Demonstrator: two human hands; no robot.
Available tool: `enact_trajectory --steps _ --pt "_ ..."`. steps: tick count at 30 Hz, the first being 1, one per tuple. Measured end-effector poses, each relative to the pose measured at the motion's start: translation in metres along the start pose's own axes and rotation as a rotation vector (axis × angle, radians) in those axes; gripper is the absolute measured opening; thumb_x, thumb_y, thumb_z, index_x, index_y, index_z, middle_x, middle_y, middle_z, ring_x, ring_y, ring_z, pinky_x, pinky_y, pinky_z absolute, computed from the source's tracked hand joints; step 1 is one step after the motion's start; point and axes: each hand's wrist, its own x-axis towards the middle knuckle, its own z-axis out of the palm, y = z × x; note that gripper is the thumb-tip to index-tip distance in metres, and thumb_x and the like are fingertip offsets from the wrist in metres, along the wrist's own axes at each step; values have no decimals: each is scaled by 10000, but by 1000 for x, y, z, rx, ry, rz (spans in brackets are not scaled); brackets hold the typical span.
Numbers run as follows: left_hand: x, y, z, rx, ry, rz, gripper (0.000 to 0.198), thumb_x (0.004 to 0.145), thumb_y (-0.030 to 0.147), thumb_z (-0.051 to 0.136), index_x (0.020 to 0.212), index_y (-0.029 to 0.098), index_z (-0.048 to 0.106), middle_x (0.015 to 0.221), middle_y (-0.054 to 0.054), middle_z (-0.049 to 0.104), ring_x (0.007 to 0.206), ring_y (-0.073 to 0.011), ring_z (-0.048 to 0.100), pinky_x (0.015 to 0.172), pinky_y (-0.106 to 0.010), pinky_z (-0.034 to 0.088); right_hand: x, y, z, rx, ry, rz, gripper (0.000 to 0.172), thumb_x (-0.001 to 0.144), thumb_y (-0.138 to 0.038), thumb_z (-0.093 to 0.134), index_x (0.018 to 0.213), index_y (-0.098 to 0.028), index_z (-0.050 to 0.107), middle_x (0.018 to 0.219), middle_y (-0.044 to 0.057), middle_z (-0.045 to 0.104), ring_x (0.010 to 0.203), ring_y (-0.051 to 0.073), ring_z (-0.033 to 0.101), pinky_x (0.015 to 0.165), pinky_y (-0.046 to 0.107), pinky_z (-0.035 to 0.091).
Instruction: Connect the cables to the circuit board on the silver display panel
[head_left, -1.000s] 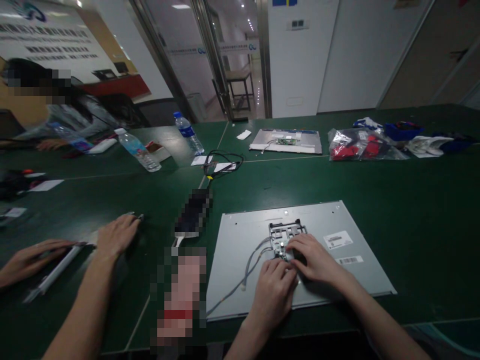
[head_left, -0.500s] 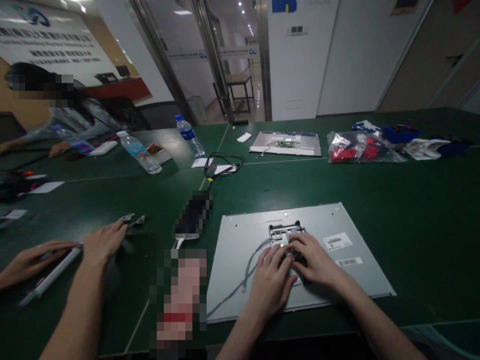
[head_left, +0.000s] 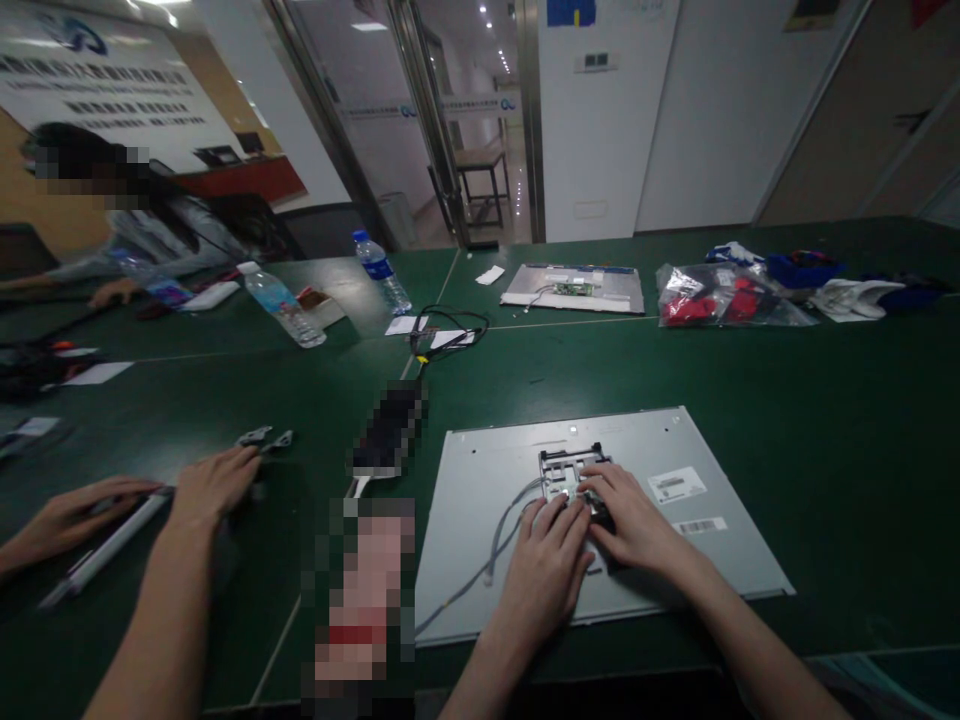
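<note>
A flat silver display panel (head_left: 472, 500) lies back side up on the green table in front of me. On its middle sits a slotted metal bracket (head_left: 556, 470) with black edges. My left hand (head_left: 551, 550) is closed over the bracket's near side, fingers bent and close together. From the right, my right hand (head_left: 634, 515) grips the bracket beside a black part, its fingertips almost meeting the left ones. Both hands cover much of the bracket. A grey cable (head_left: 491, 570) runs from it across the panel to the lower left.
At left, another person's hands (head_left: 214, 490) work with a white bar (head_left: 112, 550). A blurred-out dark object (head_left: 390, 430) lies between us. Further back are bottles (head_left: 381, 272), a black cable (head_left: 472, 325), a second panel (head_left: 622, 285) and a plastic bag with red items (head_left: 731, 295).
My left fingers have shifted slightly on the bracket and lie flatter. My right hand stays almost where it was. The view has moved very little.
</note>
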Motion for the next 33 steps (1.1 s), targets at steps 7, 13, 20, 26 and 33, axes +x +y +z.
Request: enact_trajectory --steps 7,13,20,26,33 --pt "0 2 0 -2 -16 -18 462 918 248 523 1371 202 447 1363 -72 555 1294 -263 449 1110 -490 303 0 -1 -1 5 -8 -3 448 767 -129 621 1193 -208 506 1290 123 514 1220 282 461 1022 486 401" --pt "0 1 0 6 -38 -19 460 921 256 523 1370 191 450 1401 -73 524 1327 -267 422 1121 -494 293 -1 -6 -6 24 -21 3 475 758 -143 638 1207 -212 497 1278 116 520 1212 280 460 1029 479 394" --pt "0 0 2 45 -22 1 475 931 282 515 1390 185 435 1417 -86 510 1339 -269 415 1116 -489 306 0 -5 -5 20 -17 0 444 781 -168 625 1204 -207 494 1260 119 529 1200 279 468 1030 476 390" --pt "-1 -3 5 83 -88 -5 522 929 266 509 1428 183 384 1472 -63 450 1371 -268 366 1148 -488 262 0 0 -1 -3 -23 7 475 783 -166 625 1234 -204 480 1276 119 518 1213 279 457 1040 477 383" --pt "-1 -3 4 91 -111 -10 536 938 265 485 1450 187 350 1494 -53 419 1387 -265 338 1163 -482 234 0 -1 0 -10 -19 7 482 783 -154 615 1241 -203 473 1277 120 516 1212 276 459 1035 478 390"
